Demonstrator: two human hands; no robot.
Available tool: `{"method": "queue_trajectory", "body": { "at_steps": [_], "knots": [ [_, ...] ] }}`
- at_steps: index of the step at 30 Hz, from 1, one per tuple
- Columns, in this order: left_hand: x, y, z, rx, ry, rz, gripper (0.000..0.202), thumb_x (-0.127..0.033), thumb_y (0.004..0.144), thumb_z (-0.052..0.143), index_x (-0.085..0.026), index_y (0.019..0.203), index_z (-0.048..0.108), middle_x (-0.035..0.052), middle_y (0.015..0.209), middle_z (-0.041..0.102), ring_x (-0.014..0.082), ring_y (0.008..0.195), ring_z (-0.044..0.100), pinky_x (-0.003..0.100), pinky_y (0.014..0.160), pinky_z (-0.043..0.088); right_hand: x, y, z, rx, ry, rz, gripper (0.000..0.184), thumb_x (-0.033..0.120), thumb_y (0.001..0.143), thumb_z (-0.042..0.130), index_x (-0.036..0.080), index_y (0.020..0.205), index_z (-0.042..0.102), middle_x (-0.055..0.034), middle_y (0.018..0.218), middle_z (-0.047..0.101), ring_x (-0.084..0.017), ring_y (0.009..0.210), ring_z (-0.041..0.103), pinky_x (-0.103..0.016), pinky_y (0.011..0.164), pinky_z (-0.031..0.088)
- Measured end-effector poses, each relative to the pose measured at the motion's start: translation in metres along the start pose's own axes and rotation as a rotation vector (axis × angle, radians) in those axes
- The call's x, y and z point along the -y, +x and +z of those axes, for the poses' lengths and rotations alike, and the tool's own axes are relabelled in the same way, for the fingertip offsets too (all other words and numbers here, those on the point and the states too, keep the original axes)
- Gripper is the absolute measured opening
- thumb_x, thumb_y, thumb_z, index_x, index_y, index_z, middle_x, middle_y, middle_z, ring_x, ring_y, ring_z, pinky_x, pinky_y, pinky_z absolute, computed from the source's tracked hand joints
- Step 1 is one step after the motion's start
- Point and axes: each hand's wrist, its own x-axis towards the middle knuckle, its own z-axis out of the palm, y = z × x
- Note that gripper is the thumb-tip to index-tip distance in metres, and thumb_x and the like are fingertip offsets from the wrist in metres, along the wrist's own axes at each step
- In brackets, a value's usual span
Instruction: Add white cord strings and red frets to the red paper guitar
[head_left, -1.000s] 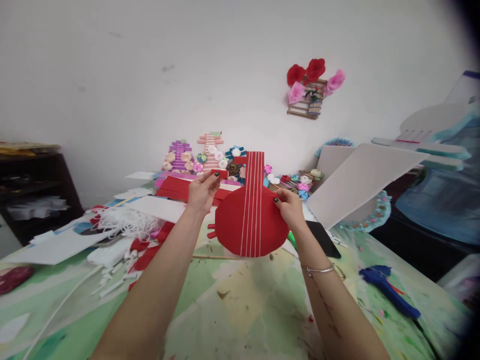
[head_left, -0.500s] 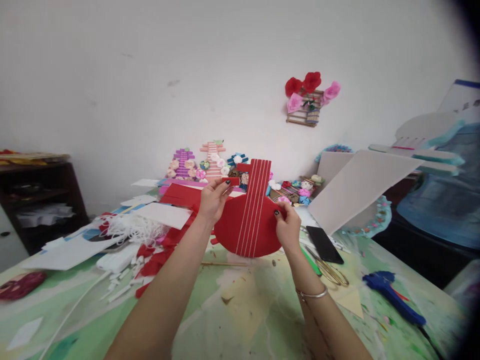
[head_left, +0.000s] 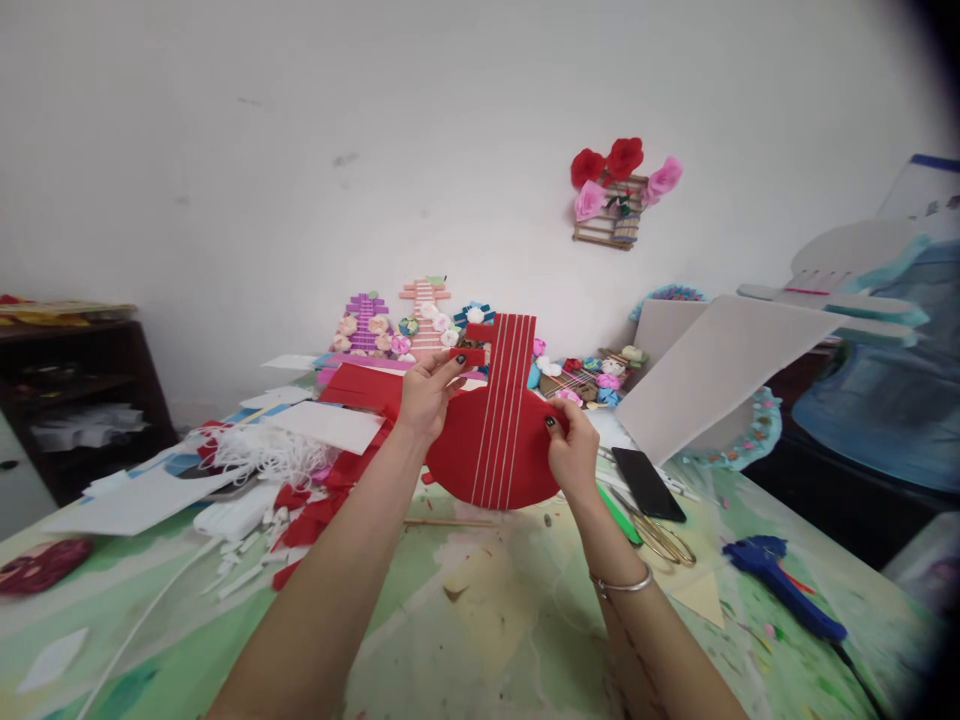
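Observation:
A red craft lute (head_left: 491,440) with a round body, a straight neck and several pale strings stands upright above the table, facing me. My right hand (head_left: 573,448) grips the right rim of its body between thumb and fingers. Pinched in my left hand (head_left: 429,398) is a small red strip (head_left: 468,357), held level with its right end close to the left side of the neck; whether it touches, I cannot tell. Just above it, a similar red peg (head_left: 480,331) sticks out from the neck's left side.
White cord (head_left: 262,460), red scraps (head_left: 311,525) and white boards lie to the left. On the right are a black phone (head_left: 649,484), gold-handled scissors (head_left: 664,540) and a blue glue gun (head_left: 787,588). Finished craft lutes (head_left: 367,325) lean on the wall behind, and a thin stick (head_left: 450,522) lies in front.
My left hand has brought the small red strip slightly right, nearer the lute's neck. The lute has shifted a little to the left, with my right hand still on its rim.

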Motion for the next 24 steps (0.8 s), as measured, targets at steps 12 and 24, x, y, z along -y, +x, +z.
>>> {"method": "queue_trajectory", "body": {
  "at_steps": [12,24],
  "knots": [
    [0.0037,0.0023,-0.0001,-0.007,0.005,0.013,0.021,-0.018,0.063,0.079,-0.016,0.08,0.068,0.0028,0.084,0.07,0.014,0.079,0.066,0.026,0.073,0.044,0.0053,-0.0006,-0.0016,0.001,0.002,0.003,0.03,0.012,0.07,0.042,0.019,0.091,0.061,-0.0091,0.096,0.067,-0.024,0.09,0.06,-0.038,0.082,0.045],
    [0.006,0.0037,-0.0018,-0.014,0.002,0.022,0.023,-0.018,0.062,0.08,-0.016,0.082,0.069,0.0041,0.084,0.07,0.0157,0.082,0.065,0.027,0.076,0.044,0.0052,-0.0016,-0.0017,0.011,-0.006,-0.015,0.031,0.011,0.071,0.041,0.018,0.093,0.061,-0.0088,0.095,0.067,-0.024,0.09,0.06,-0.036,0.081,0.044]
  ]
}}
